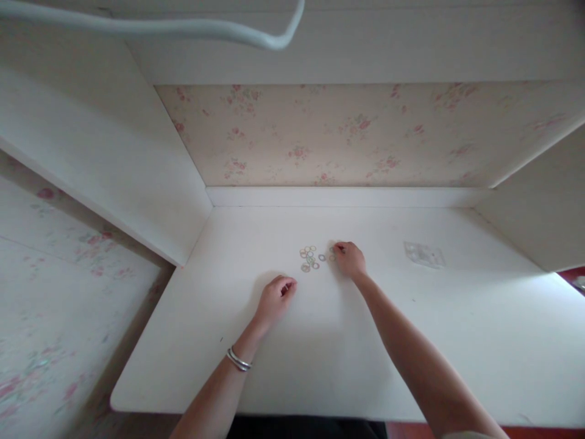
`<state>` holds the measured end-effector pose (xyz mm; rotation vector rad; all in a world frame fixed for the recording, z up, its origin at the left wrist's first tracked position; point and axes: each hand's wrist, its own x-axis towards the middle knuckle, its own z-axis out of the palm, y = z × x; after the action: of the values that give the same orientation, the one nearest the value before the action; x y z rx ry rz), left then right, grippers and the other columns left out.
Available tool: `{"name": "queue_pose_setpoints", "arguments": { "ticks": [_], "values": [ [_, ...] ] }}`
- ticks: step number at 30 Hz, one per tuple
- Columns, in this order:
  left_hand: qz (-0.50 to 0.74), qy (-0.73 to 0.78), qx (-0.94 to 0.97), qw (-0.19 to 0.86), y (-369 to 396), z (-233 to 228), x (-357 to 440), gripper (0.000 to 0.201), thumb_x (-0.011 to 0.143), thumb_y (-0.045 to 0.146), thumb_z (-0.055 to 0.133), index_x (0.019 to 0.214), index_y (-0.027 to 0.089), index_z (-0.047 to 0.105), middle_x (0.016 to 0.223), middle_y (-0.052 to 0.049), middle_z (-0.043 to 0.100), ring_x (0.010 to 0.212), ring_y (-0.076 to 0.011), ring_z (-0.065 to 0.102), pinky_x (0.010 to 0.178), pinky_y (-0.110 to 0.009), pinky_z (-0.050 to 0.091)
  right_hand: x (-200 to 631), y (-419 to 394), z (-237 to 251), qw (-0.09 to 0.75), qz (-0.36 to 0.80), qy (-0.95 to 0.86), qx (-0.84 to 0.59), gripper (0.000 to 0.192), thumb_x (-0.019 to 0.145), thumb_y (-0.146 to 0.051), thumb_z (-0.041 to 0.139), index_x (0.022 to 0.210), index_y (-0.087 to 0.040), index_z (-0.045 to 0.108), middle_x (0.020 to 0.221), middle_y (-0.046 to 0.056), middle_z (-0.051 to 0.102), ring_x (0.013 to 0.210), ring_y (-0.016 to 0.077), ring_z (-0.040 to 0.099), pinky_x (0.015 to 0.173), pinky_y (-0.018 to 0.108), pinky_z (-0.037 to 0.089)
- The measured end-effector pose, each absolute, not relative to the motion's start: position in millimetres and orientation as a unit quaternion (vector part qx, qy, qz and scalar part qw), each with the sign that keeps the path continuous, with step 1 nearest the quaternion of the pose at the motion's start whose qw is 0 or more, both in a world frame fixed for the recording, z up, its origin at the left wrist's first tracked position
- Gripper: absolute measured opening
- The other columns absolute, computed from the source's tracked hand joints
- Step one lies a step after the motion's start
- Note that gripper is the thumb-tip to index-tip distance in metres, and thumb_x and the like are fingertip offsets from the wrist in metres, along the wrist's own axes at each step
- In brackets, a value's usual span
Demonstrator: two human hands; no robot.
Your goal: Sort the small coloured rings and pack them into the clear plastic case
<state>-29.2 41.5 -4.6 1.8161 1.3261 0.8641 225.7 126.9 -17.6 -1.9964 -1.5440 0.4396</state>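
Observation:
Small thin rings in pale yellow, green, pink and grey lie in a loose cluster on the white desk. My right hand is closed at the right side of the cluster, thumb and fingers pinched together beside a couple of rings. A ring may be between its fingertips, but it is too small to make out. My left hand rests lower and to the left, apart from the cluster. Its fingers are curled in with the tips together, and what they hold, if anything, is hidden. Two silver bangles circle the left wrist.
A clear plastic bag lies on the desk to the right. White side panels and a floral back wall enclose the desk. A white bar crosses overhead. A tiny dark bit lies at left.

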Motion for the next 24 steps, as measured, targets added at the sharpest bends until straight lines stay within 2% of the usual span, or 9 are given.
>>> {"name": "queue_pose_setpoints", "arguments": {
  "ticks": [4, 8, 12, 16, 21, 24],
  "values": [
    [0.338, 0.505, 0.708, 0.361, 40.1, -5.3, -31.0, 0.02, 0.087, 0.03, 0.048, 0.09, 0.019, 0.064, 0.083, -0.002, 0.063, 0.07, -0.0113, 0.055, 0.067, -0.024, 0.044, 225.1, 119.7, -12.5, 0.334, 0.169, -0.555, -0.743, 0.029, 0.081, -0.037, 0.047, 0.088, -0.019, 0.069, 0.093, 0.007, 0.066, 0.076, 0.0164, 0.059, 0.071, 0.028, 0.043],
    [0.343, 0.503, 0.701, 0.372, 39.2, -4.5, -31.8, 0.019, 0.086, 0.03, 0.049, 0.089, 0.019, 0.065, 0.083, -0.002, 0.063, 0.069, -0.0112, 0.055, 0.066, -0.023, 0.044, 209.9, 95.8, -3.0, 0.372, 0.174, -0.546, -0.73, 0.036, 0.08, -0.044, 0.045, 0.088, -0.017, 0.068, 0.091, 0.007, 0.067, 0.068, 0.0151, 0.057, 0.067, 0.028, 0.044],
    [0.354, 0.511, 0.674, 0.4, 39.6, -2.4, -32.2, 0.021, 0.085, 0.033, 0.05, 0.089, 0.019, 0.065, 0.083, -0.002, 0.064, 0.069, -0.0118, 0.055, 0.065, -0.023, 0.044, 176.9, 54.2, 4.1, 0.396, 0.208, -0.593, -0.67, 0.032, 0.082, -0.042, 0.047, 0.083, -0.018, 0.067, 0.087, 0.007, 0.066, 0.064, 0.014, 0.054, 0.063, 0.027, 0.043],
    [0.388, 0.546, 0.591, 0.45, 41.4, -1.7, -35.1, 0.028, 0.083, 0.041, 0.051, 0.094, 0.018, 0.063, 0.077, -0.002, 0.062, 0.063, -0.011, 0.054, 0.058, -0.022, 0.043, 144.5, 19.7, 3.3, 0.341, 0.237, -0.664, -0.622, 0.026, 0.085, -0.036, 0.047, 0.082, -0.021, 0.068, 0.087, 0.005, 0.065, 0.072, 0.015, 0.056, 0.069, 0.028, 0.04],
    [0.423, 0.558, 0.514, 0.495, 43.1, -3.8, -39.7, 0.033, 0.08, 0.045, 0.055, 0.094, 0.016, 0.062, 0.066, 0.001, 0.057, 0.057, -0.0098, 0.051, 0.053, -0.02, 0.041, 124.2, 9.9, -4.9, 0.276, 0.16, -0.693, -0.647, 0.02, 0.086, -0.031, 0.049, 0.083, -0.024, 0.067, 0.086, 0.004, 0.065, 0.086, 0.0179, 0.056, 0.08, 0.032, 0.036],
    [0.423, 0.549, 0.517, 0.503, 42.5, -4.2, -40.3, 0.033, 0.079, 0.045, 0.056, 0.093, 0.016, 0.063, 0.064, 0.002, 0.056, 0.057, -0.0096, 0.05, 0.054, -0.02, 0.04, 123.2, 11.7, -7.6, 0.289, 0.162, -0.692, -0.641, 0.019, 0.086, -0.031, 0.05, 0.083, -0.024, 0.067, 0.086, 0.003, 0.064, 0.085, 0.0175, 0.056, 0.08, 0.032, 0.036]
  ]
}}
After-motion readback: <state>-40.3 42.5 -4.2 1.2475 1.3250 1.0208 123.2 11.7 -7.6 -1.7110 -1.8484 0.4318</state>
